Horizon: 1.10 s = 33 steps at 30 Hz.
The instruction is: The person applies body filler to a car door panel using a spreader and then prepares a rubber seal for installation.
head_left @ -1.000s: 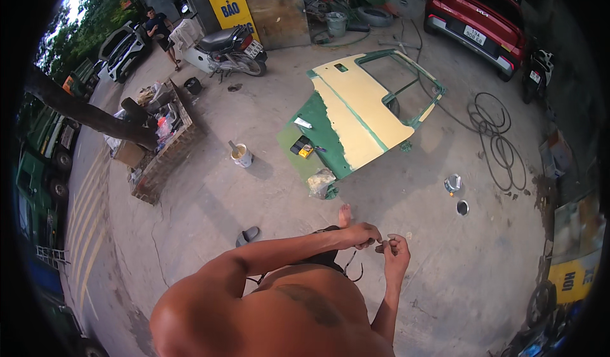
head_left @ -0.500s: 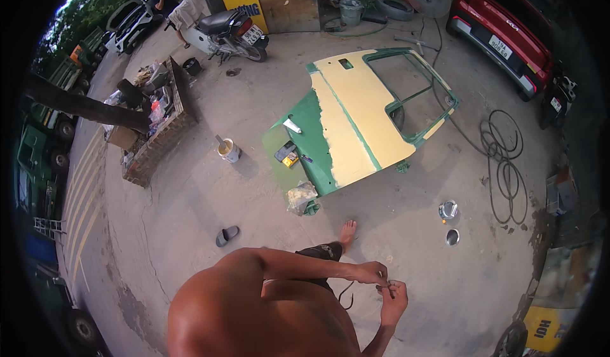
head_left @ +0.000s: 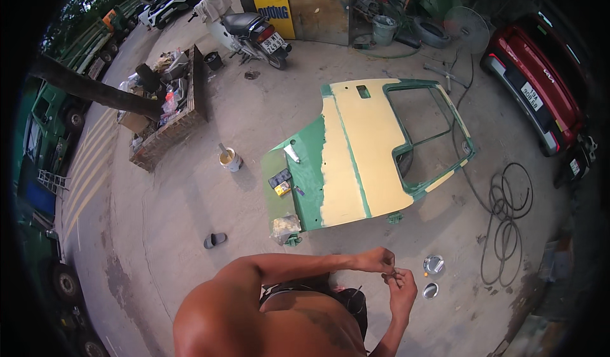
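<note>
My left hand (head_left: 376, 260) and my right hand (head_left: 401, 285) meet in front of my body, fingertips pinched together. Whatever they hold between them is too small to make out. Beyond them a vehicle door (head_left: 365, 147), cream over green with an open window frame, lies raised off the ground. On its green end rest a white tube (head_left: 291, 153), a dark case (head_left: 279, 178), a small yellow box (head_left: 283, 188) and a clear plastic bag (head_left: 286, 227) with pale contents. Neither hand touches the door. Close to my right hand, a shiny tin (head_left: 433, 265) and a round metal lid (head_left: 430, 291) sit on the ground.
A bucket (head_left: 230, 160) with a stick in it stands left of the door, and a sandal (head_left: 215, 240) lies nearer me. At right are a coiled hose (head_left: 505, 230) and a red car (head_left: 540, 84). A motorbike (head_left: 249, 34) and a brick planter (head_left: 175, 125) occupy the far left.
My view has shifted, so the door and tins appear lower in it. My hands stay pinched together, now nearer the tins in the picture. My bare foot is mostly hidden now.
</note>
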Available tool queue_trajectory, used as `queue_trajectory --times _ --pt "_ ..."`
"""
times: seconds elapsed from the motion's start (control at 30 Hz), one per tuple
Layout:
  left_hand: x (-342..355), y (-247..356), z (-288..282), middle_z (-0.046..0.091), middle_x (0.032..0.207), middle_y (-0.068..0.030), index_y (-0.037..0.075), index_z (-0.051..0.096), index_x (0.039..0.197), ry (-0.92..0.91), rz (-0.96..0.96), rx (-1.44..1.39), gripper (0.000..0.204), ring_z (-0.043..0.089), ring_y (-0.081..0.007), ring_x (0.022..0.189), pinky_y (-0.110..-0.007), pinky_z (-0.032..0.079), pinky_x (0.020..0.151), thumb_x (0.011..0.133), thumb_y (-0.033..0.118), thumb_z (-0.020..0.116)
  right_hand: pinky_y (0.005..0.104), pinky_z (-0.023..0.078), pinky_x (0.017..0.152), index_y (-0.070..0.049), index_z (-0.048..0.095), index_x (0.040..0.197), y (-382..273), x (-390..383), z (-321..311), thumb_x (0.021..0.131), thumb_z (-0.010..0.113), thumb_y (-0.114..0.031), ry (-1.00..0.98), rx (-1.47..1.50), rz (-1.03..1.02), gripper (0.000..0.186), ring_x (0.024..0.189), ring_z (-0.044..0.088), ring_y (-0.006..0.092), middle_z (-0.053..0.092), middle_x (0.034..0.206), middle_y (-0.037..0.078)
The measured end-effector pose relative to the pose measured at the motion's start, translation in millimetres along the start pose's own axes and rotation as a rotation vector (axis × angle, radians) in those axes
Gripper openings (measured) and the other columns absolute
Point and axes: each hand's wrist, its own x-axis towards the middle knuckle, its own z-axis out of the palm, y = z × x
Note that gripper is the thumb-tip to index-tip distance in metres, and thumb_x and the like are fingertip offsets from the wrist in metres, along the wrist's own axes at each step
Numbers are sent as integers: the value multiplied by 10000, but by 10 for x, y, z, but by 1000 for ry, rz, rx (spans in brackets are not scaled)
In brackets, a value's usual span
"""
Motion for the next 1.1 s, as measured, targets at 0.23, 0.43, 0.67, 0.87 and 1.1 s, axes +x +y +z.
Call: queue_trajectory --times 0.23,0.43,0.67,0.87,1.1 --pt "1011 328 155 631 796 -13 28 624 887 -130 -135 -247 171 546 -84 718 -250 435 650 865 194 658 272 550 771 33 550 1022 164 728 -906 878 591 80 61 196 41 156 835 671 167 662 925 113" --pt "2108 395 395 596 834 21 89 619 958 -6 -148 -166 169 461 -40 631 -204 334 545 889 237 665 274 531 746 3 591 986 629 1535 -1772 865 655 8 35 201 37 136 823 686 139 696 889 90" --pt "4042 1328 535 604 804 17 61 633 965 -318 -392 -248 173 424 -24 586 -204 277 494 906 216 685 268 524 649 8 603 1019 360 2554 -3356 873 671 -20 72 242 -90 164 732 662 129 682 836 87" --pt "5360 2594 1053 647 804 -16 23 658 938 -397 33 -70 183 575 -74 748 -221 415 592 896 197 695 288 557 751 61 630 1009 -626 2981 -4954 914 616 -7 25 495 -249 118 819 671 160 684 911 107" --pt "6134 2698 1229 638 793 -20 -15 631 968 -259 76 -14 224 578 -86 750 -250 458 737 970 206 595 265 530 734 52 630 1038 -714 3560 -5487 930 612 -29 175 327 -274 137 792 648 128 683 886 89"
